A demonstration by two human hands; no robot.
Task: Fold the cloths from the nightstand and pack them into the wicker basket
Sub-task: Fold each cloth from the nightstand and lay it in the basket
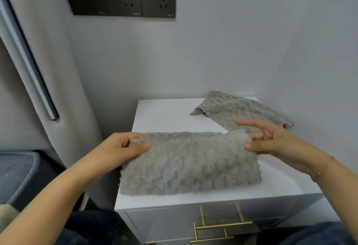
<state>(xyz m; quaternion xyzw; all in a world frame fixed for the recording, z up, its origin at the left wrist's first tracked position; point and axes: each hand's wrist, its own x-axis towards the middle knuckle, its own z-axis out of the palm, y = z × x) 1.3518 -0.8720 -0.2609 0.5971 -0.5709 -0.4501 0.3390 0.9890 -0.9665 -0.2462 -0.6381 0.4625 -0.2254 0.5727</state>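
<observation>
The left hand (124, 148) pinches the upper left corner of the folded grey cloth (189, 165) between thumb and curled fingers. The right hand (271, 142) pinches its upper right corner with thumb and one finger, the others spread. That cloth lies on the white nightstand (160, 113); a second cloth (240, 109) lies behind, at the back right.

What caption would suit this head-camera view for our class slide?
Both hands, left and right, pinch the near grey cloth on the white nightstand; a second cloth waits behind.
</observation>
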